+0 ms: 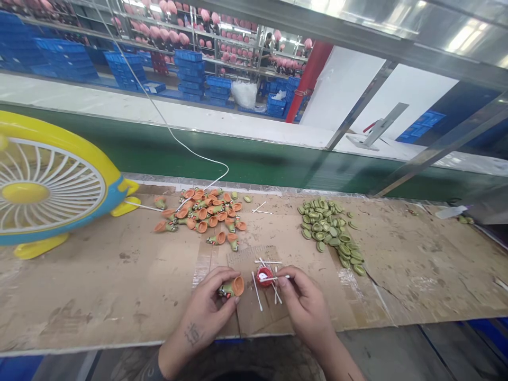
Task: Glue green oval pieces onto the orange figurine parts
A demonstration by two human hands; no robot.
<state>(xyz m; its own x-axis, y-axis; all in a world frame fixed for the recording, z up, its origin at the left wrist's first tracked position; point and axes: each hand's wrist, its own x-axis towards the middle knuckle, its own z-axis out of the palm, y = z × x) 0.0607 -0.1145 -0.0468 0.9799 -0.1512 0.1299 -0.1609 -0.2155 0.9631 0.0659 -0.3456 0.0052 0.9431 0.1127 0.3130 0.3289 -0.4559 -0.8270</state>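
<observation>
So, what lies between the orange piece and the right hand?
Between orange piece and right hand: a red cap and a loose cotton swab, in head view.

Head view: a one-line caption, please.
Left hand holds an orange toy part while right hand touches a cotton swab to a red cap.

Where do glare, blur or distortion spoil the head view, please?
Head view: the left hand with its orange piece and the right hand with its cotton swab are sharp, evenly lit; glare whitens the ceiling lights; the fan looks stretched sideways; far shelves look soft.
</observation>
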